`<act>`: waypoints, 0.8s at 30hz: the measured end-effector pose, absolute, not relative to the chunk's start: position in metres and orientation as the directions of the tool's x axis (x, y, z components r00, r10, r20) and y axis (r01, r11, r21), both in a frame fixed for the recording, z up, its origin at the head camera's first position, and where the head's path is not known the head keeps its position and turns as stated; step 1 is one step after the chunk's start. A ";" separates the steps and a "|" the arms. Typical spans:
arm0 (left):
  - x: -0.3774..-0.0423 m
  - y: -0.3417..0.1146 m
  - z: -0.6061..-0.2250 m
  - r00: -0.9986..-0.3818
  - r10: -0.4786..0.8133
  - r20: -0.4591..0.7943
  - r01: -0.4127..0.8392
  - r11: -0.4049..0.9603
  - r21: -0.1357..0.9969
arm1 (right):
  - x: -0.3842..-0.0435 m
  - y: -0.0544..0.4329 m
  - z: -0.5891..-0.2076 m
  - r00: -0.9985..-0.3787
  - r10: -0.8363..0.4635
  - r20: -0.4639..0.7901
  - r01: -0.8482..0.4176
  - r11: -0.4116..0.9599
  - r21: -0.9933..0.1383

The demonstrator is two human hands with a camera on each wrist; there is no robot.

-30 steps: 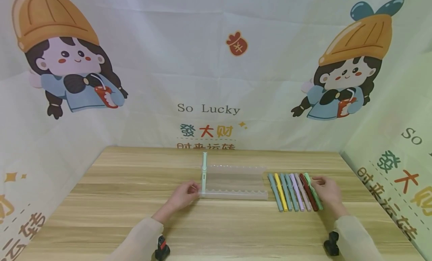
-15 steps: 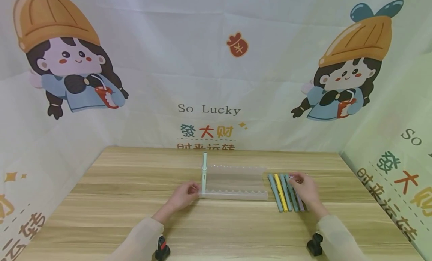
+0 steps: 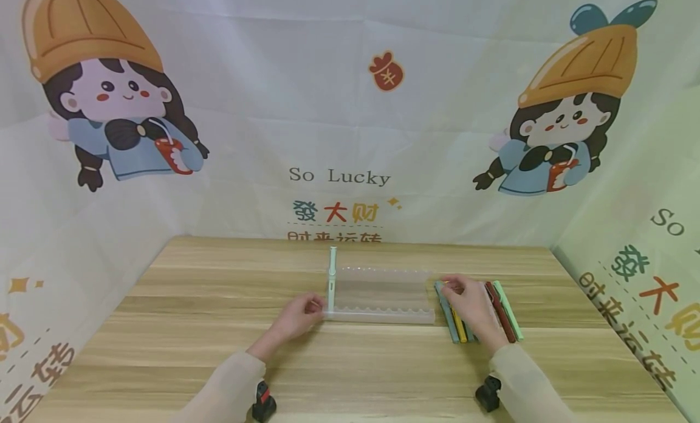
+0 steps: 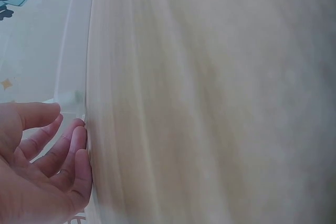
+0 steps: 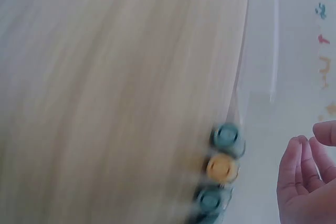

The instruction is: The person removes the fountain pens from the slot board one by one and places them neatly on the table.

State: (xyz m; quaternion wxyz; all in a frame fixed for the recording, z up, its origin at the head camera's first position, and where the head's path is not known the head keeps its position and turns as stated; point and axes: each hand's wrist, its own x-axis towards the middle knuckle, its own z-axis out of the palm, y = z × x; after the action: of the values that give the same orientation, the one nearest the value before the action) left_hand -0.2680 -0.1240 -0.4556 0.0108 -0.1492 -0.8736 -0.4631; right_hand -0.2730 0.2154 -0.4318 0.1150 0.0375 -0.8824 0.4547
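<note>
My left hand [image 3: 302,316] rests at the near left corner of a clear plastic pen rack [image 3: 383,317]. Its fingers are loosely bent by the rack's end, with a gap between thumb and forefinger in the left wrist view. A pale mint pen [image 3: 331,283] lies in the rack's leftmost slot. My right hand [image 3: 471,300] hovers over the left part of a row of pens, covering several of them. Nothing shows between its thumb and fingers [image 5: 291,169] in the right wrist view. Nearest it are a teal pen [image 3: 445,310] and a yellow pen [image 3: 459,327].
Right of the hand lie a dark red pen [image 3: 503,316] and a light green pen [image 3: 510,310]. The rack stands mid-table on the wooden table [image 3: 350,374]. A printed cloth [image 3: 262,137] hangs behind and at both sides.
My right hand has moved left across the pen row, from the light green pen to the teal and yellow ones. My left hand and the rack have stayed put.
</note>
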 end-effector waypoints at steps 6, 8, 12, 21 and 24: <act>-0.268 -0.124 -0.456 -0.951 0.262 0.166 0.284 0.521 0.805 | -0.277 0.193 -0.432 -0.963 0.033 0.268 -0.221 0.472 -0.853; -0.269 -0.124 -0.456 -0.951 0.261 0.164 0.281 0.520 0.807 | -0.279 0.186 -0.433 -0.959 0.027 0.282 -0.242 0.438 -0.866; -0.269 -0.124 -0.457 -0.954 0.255 0.158 0.273 0.520 0.810 | -0.281 0.170 -0.434 -0.958 0.024 0.286 -0.257 0.372 -0.892; -0.269 -0.124 -0.457 -0.954 0.254 0.161 0.275 0.520 0.809 | -0.286 0.136 -0.432 -0.947 -0.040 0.319 -0.315 0.305 -0.899; -0.269 -0.124 -0.457 -0.952 0.257 0.164 0.279 0.520 0.807 | -0.287 0.125 -0.430 -0.952 -0.052 0.302 -0.303 0.294 -0.906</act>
State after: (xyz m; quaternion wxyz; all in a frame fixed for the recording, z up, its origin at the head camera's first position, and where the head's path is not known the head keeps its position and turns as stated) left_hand -0.2693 -0.1243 -0.4572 0.0117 -0.1540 -0.8716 -0.4653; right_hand -0.2871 0.1246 -0.4303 0.1077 0.1114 -0.7972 0.5836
